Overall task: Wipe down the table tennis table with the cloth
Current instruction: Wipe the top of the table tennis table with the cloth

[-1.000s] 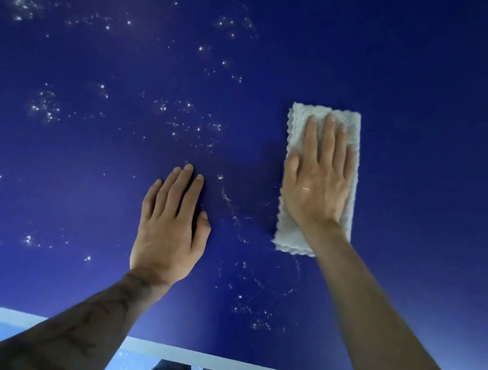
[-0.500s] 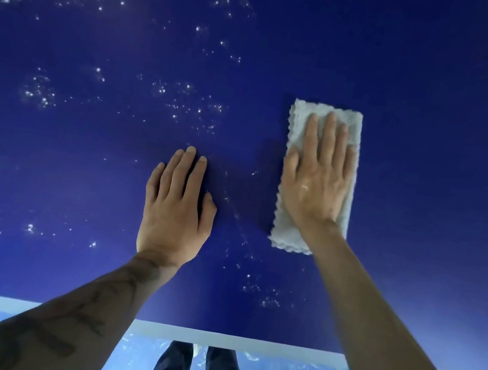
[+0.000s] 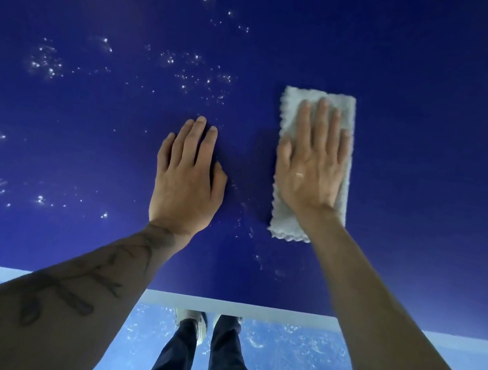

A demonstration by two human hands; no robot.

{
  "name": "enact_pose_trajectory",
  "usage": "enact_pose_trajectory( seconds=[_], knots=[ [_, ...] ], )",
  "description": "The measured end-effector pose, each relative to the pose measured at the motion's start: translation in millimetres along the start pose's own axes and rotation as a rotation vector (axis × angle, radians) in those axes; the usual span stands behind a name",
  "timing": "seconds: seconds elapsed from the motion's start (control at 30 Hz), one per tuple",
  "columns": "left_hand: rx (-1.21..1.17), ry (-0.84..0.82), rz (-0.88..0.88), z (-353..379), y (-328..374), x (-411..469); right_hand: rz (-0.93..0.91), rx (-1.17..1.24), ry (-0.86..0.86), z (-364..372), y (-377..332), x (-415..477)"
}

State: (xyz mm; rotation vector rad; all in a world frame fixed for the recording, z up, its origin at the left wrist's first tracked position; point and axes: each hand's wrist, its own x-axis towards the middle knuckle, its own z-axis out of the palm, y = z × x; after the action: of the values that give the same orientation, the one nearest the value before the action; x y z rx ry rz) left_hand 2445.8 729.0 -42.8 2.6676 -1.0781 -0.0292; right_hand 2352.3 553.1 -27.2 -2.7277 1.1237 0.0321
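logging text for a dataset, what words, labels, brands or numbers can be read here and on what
None can be read.
The table and the cloth bear no print.
The tattoo on the left forearm looks like a leafy stem, with no letters to make out.

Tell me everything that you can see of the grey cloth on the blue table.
The cloth is pale grey and looks soft, like microfibre, with wavy edges. It lies flat on the dark blue table as a long rectangle, its long side pointing away from the person. The right hand presses flat on it with straight fingers, covering much of it. The left hand rests beside it, apart.
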Motion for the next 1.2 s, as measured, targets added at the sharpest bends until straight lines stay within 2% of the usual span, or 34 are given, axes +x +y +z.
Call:
enact_pose_trajectory(
  seconds=[0.1, 0.17, 0.23, 0.3, 0.37, 0.43, 0.47, 0.53, 0.63, 0.7, 0.8, 0.9, 0.97, 1.1, 1.2],
  knots=[
    [-0.012, 0.015, 0.017, 1, -1, -1, -0.279, -0.042, -0.058, 12, -17, -45],
    [-0.017, 0.013, 0.018, 1, -2, -1, -0.4, -0.068, -0.101, 13, 3, -77],
    [-0.022, 0.008, 0.013, 1, -1, -1, -0.353, -0.071, -0.11, 4, 32, -82],
    [-0.024, 0.01, 0.01, 0, -1, -1, -0.204, -0.071, -0.091, -4, 47, -65],
    [-0.023, 0.004, 0.013, 0, -1, -2, -0.039, -0.034, -0.054, -8, 40, -40],
    [-0.016, 0.004, 0.019, -1, 0, -1, 0.042, 0.003, -0.032, -6, 14, -26],
    [-0.021, -0.003, 0.021, -2, 0, -2, 0.019, 0.003, -0.039, -3, 0, -27],
    [-0.059, -0.008, 0.029, -5, -3, -5, -0.142, -0.026, -0.056, 6, -22, -50],
    [-0.083, -0.004, 0.121, -13, -11, -24, -0.364, -0.049, -0.079, 11, -7, -99],
    [-0.069, -0.038, 0.189, -19, -18, -47, -0.326, -0.037, -0.086, 5, 27, -107],
    [-0.047, -0.097, 0.235, -22, -28, -73, -0.114, -0.055, -0.054, -8, 59, -84],
    [-0.023, -0.094, 0.235, -19, -34, -79, 0.032, -0.021, 0.006, -7, 33, -58],
    [-0.037, -0.098, 0.232, -16, -34, -78, -0.004, -0.007, 0.014, 5, 0, -65],
    [-0.045, -0.114, 0.236, -18, -35, -79, -0.295, -0.012, -0.079, 22, -34, -134],
    [-0.036, -0.117, 0.24, -20, -36, -80, -0.26, -0.031, -0.105, 15, 2, -157]
  ],
)
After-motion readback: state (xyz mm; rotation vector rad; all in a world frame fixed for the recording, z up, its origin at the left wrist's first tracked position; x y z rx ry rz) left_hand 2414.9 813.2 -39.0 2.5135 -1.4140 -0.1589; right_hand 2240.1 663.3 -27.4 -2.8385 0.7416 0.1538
